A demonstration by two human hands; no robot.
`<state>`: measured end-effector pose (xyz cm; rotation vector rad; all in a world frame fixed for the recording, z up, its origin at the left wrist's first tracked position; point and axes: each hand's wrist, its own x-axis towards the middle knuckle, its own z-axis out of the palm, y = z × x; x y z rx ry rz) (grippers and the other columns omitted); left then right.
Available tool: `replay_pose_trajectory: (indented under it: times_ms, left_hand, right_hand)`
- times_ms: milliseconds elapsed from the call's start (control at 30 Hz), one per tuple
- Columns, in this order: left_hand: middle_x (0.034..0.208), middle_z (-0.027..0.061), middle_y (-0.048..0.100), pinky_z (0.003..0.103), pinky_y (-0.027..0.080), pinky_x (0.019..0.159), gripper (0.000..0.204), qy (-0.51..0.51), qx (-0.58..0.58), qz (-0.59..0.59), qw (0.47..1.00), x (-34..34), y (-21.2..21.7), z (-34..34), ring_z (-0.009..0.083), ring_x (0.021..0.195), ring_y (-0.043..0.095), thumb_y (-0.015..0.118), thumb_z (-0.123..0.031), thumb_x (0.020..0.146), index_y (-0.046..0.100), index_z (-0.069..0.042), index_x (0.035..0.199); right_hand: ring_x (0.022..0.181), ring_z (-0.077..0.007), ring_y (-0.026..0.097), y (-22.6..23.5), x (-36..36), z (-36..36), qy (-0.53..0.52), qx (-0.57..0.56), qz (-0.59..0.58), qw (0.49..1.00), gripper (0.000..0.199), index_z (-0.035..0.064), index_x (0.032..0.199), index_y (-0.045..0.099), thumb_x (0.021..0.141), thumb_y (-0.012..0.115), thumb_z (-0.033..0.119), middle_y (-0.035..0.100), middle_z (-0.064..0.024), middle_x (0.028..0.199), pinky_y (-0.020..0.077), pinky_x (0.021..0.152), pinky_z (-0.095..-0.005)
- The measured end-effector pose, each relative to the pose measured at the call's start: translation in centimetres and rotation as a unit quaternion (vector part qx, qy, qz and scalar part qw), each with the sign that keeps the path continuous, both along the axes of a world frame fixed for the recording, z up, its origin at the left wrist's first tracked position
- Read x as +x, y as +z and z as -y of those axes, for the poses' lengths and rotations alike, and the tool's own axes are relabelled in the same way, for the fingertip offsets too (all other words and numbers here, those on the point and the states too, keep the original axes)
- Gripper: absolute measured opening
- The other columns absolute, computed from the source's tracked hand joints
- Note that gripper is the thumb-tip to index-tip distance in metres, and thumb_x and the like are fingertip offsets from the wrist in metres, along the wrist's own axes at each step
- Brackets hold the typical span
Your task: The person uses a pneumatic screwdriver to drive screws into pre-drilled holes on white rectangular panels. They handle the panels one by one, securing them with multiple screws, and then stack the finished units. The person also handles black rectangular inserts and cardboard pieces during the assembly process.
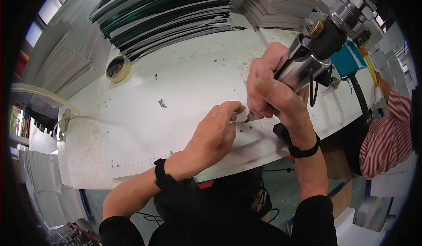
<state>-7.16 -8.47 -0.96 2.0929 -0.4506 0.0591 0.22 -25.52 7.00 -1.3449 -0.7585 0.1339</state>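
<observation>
Watching from my remote seat, I see the left hand [211,134] over the white sheet [140,136], fingers curled; I can't tell whether they pinch anything. My view shows the right hand [277,89] wrapped around a tilted metal power tool [300,65], its tip low near the sheet's right end. Beyond lie small metal pieces [162,103], a round tub [125,71], then a tall stack [167,19].

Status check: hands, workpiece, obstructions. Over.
Right hand gripping silver metal power tool. Left hand beside its tip, over flat white rectangular sheet. Small loose metal pieces on sheet, clear of tip.
</observation>
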Motion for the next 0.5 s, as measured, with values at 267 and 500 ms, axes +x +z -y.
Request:
replay_pose_trajectory:
  times_ms: [267,500]
  left_hand:
    - [0.110,0.0214,0.063,0.047,0.051,0.091,0.036,0.002,-0.015,-0.020,1.000,-1.8,1.8,-2.2,0.0392,0.107,0.061,0.058,0.002,0.093,0.050,-0.003,0.128]
    - [0.101,0.0132,0.067,0.037,0.056,0.078,0.016,0.181,0.197,0.093,0.959,-1.0,2.3,-14.6,0.0291,0.087,0.069,0.067,-0.002,0.096,0.068,-0.003,0.111]
  right_hand:
    - [0.040,-0.0074,0.040,1.9,-0.7,-1.2,0.090,0.061,0.042,0.993,0.028,0.0040,0.100,0.050,0.095,0.068,0.025,0.059,-0.0120,0.075,0.0393,0.036,-0.0245]
    - [0.040,-0.0057,0.038,2.5,0.4,-0.2,0.060,0.176,0.092,0.978,0.023,0.0009,0.114,0.050,0.105,0.055,0.021,0.059,-0.0096,0.087,0.0425,0.036,-0.0235]
